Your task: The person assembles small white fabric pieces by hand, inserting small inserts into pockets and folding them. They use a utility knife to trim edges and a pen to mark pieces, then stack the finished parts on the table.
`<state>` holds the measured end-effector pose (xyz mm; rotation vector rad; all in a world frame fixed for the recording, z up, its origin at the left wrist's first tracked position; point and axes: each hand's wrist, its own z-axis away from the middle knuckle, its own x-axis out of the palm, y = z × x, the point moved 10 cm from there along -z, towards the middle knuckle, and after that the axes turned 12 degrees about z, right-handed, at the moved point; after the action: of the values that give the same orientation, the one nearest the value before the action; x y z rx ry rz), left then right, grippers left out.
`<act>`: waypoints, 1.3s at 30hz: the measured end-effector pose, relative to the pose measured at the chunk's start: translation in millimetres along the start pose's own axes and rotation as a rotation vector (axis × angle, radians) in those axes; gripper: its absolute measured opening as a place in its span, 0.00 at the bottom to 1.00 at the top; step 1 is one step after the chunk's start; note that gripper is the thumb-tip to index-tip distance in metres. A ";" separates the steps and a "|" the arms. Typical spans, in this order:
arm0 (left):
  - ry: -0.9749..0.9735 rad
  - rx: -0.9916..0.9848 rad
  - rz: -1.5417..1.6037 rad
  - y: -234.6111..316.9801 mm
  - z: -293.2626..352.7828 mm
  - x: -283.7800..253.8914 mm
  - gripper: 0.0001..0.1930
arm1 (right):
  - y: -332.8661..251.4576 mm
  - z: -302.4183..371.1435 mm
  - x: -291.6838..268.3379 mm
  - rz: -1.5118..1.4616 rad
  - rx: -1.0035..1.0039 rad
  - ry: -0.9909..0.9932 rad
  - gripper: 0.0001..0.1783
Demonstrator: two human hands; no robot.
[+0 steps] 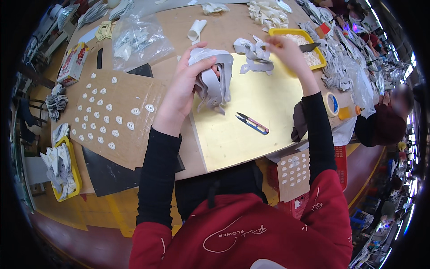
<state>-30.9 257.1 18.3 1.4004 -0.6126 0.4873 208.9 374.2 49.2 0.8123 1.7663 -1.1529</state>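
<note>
My left hand point(182, 80) is closed round a bundle of light grey cut pieces point(223, 85), which look like fabric or leather and hang in folds over the yellow sheet point(219, 141). My right hand point(286, 53) is smeared by motion beside a small heap of similar grey pieces point(256, 66) with holes in them. Whether its fingers hold anything cannot be made out. Just past it, a dark blade-like thing point(309, 47) lies across a yellow tray point(320, 62) of pale scraps. Thread snips point(252, 123) rest on the sheet between my arms.
Brown board point(96, 139) with rows of small white pieces lies left. Behind it are a clear plastic bag point(139, 42) and a carton point(74, 63). At right stand a tape roll point(331, 104) and an orange bottle point(349, 112). A yellow basket point(74, 168) stands by the table's left edge.
</note>
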 end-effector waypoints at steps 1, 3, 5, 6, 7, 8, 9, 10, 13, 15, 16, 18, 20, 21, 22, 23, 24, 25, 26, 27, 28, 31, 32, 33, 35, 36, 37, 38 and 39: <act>0.009 0.020 -0.015 1.5 -0.9 -1.5 0.30 | 10.5 6.1 13.5 0.115 -0.014 -0.025 0.14; 0.016 0.043 -0.048 3.4 -1.3 -0.8 0.30 | 22.8 14.3 27.9 0.252 -0.042 -0.020 0.13; 0.022 0.051 -0.092 4.3 0.1 -0.7 0.29 | 27.6 18.4 34.7 0.284 -0.075 0.037 0.13; 0.026 0.056 -0.093 4.6 -0.1 -2.7 0.29 | 32.5 13.7 38.9 0.272 -0.029 -0.015 0.12; 0.029 0.061 -0.094 3.8 -1.0 -4.9 0.29 | 38.1 11.6 37.5 0.204 0.028 -0.011 0.12; 0.031 0.066 -0.095 3.7 -1.3 -6.2 0.29 | 44.6 9.7 34.7 0.136 0.085 -0.008 0.12; 0.040 0.059 -0.094 3.9 -0.9 -7.2 0.29 | 47.5 9.4 32.1 0.068 0.145 -0.005 0.12; 0.049 0.051 -0.093 4.7 0.1 -7.6 0.29 | 41.7 11.6 27.4 0.130 0.127 0.043 0.11; 0.061 0.044 -0.077 4.4 -0.6 -9.2 0.28 | 36.7 19.7 24.8 0.282 0.115 0.073 0.11; 0.059 0.045 -0.076 4.3 -1.1 -9.7 0.28 | 51.0 15.7 40.0 0.323 0.155 -0.061 0.13; 0.055 0.047 -0.081 4.7 -1.0 -10.0 0.28 | 53.9 15.8 33.1 0.231 0.164 -0.010 0.14; 0.049 0.048 -0.084 4.4 -1.6 -9.0 0.28 | 59.7 17.4 11.8 0.054 0.181 0.090 0.16; 0.058 0.051 -0.089 3.0 -1.9 -10.2 0.29 | 43.7 19.6 -10.1 -0.245 0.113 0.161 0.15; 0.048 0.051 -0.090 3.5 -1.5 -9.2 0.29 | 33.6 21.8 -25.7 -0.394 0.079 0.200 0.15; 0.037 0.049 -0.091 3.4 -1.1 -8.1 0.30 | 22.8 22.8 -36.0 -0.362 0.062 0.183 0.14; 0.026 0.048 -0.092 3.0 -0.6 -6.5 0.30 | 10.9 23.8 -46.3 -0.329 0.046 0.165 0.14; 0.017 0.055 -0.095 4.3 1.1 -2.7 0.32 | -1.9 26.9 -59.1 -0.292 0.030 0.152 0.13; 0.021 0.065 -0.103 7.1 2.8 -2.1 0.33 | -15.1 27.9 -63.0 -0.300 0.024 0.100 0.14; 0.026 0.075 -0.111 9.6 3.7 -2.4 0.34 | -29.2 31.9 -66.5 -0.308 0.017 0.047 0.14; 0.013 0.081 -0.095 9.7 3.0 -1.2 0.36 | -40.6 37.8 -69.9 -0.309 0.012 -0.002 0.14; 0.000 0.083 -0.080 8.7 2.0 1.0 0.39 | -46.9 43.8 -76.0 -0.346 0.008 0.002 0.15; -0.026 0.083 -0.058 6.5 3.0 8.1 0.43 | -60.6 51.3 -80.9 -0.363 0.010 0.029 0.16; -0.032 0.082 -0.054 6.1 3.9 10.4 0.44 | -65.5 51.6 -77.0 -0.367 0.000 0.037 0.15; -0.031 0.075 -0.058 5.4 5.0 12.4 0.44 | -73.7 53.0 -74.6 -0.358 -0.015 0.062 0.14; -0.033 0.061 -0.060 2.3 6.1 17.5 0.44 | -93.8 59.4 -69.0 -0.335 -0.045 0.110 0.12; -0.042 0.053 -0.071 0.5 6.1 18.8 0.44 | -105.8 60.8 -65.2 -0.287 -0.065 0.150 0.12; -0.051 0.044 -0.084 -3.1 5.7 18.4 0.44 | -112.4 59.0 -53.2 -0.356 -0.083 0.127 0.11; -0.059 0.034 -0.096 -5.6 5.6 19.1 0.44 | -123.6 58.6 -45.8 -0.341 -0.102 0.120 0.11; -0.070 0.049 -0.096 -5.3 6.0 21.6 0.45 | -133.9 59.5 -39.9 -0.323 -0.118 0.114 0.11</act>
<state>-11.8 249.6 28.9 1.4909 -0.5897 0.3802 129.6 267.7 122.9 0.5438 2.0940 -1.2123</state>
